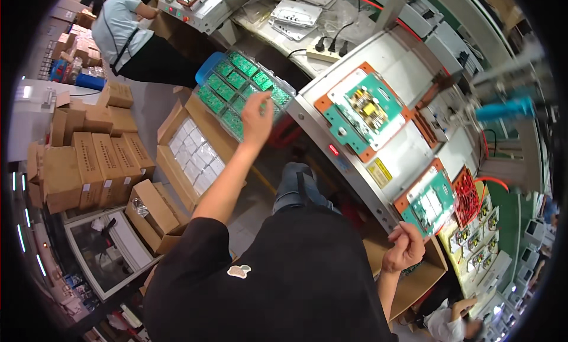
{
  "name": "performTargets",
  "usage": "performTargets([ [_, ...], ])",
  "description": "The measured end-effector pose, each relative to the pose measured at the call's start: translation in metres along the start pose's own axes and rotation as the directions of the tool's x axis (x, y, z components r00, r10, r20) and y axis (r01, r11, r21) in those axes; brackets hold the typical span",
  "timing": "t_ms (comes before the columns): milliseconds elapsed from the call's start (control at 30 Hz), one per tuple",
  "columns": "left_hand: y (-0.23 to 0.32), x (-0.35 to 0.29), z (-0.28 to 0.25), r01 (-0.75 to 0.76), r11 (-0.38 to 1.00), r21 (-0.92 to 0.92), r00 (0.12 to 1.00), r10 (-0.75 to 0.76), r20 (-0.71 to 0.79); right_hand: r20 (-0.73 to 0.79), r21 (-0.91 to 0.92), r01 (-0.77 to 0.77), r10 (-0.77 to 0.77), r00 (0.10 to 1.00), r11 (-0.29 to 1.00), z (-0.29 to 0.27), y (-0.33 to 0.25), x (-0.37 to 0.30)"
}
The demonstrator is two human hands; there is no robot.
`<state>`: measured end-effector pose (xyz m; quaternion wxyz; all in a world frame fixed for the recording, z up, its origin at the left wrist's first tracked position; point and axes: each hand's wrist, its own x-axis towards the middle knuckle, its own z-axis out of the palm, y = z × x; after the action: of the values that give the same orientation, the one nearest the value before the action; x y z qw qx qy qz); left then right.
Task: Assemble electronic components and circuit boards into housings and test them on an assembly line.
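Observation:
My left hand (257, 118) is over the near right part of a clear tray of green circuit boards (228, 90), with its fingers curled. Whatever lies between those fingertips, if anything, is too small to make out. My right hand (404, 248) is closed in a pinch by the near corner of an orange-framed fixture (404, 201), and what it may hold is hidden. A green plate with white parts (433, 201) sits in that fixture. Farther along the white machine bench (408, 155), a second orange fixture (324, 103) carries a green plate with a yellow-and-black component board (368, 105).
An open carton of white wrapped pieces (198, 149) stands left of my legs, beside stacked cartons (97, 167). Another open carton (435, 265) is below my right hand. A blue-handled device (506, 109) rises at the right. A co-worker (127, 34) stands far left.

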<state>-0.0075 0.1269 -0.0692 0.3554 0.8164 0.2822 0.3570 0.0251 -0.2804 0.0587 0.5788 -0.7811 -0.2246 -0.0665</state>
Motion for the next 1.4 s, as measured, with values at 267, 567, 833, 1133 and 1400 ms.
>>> performTargets([
  [267, -0.161, -0.005, 0.052, -0.073, 0.792, 0.607, 0.91, -0.197, 0.366, 0.343, -0.001, -0.135, 0.128, 0.931, 0.991, 0.031, -0.067, 0.016],
  [567, -0.183, 0.036, 0.01, 0.467, 0.875, 0.125, 0.764, -0.471, 0.442, 0.397, -0.288, -0.284, 0.384, 0.833, 0.914, 0.067, -0.114, 0.034],
  [833, -0.005, 0.096, -0.059, 0.706, 0.652, -0.277, 0.377, -0.015, 0.926, 0.483, -0.203, 0.041, 0.063, 0.874, 0.978, 0.121, -0.119, 0.093],
  [1133, 0.142, 0.047, 0.0, 0.598, 0.8, -0.052, -0.54, 0.45, 0.711, 0.705, -0.031, 0.089, -0.041, 0.708, 0.996, 0.092, -0.124, 0.077],
  [1400, 0.177, 0.013, 0.066, 0.416, 0.877, -0.24, -0.097, 0.305, 0.947, 0.311, -0.346, 0.047, 0.067, 0.948, 0.937, 0.022, -0.065, 0.013],
])
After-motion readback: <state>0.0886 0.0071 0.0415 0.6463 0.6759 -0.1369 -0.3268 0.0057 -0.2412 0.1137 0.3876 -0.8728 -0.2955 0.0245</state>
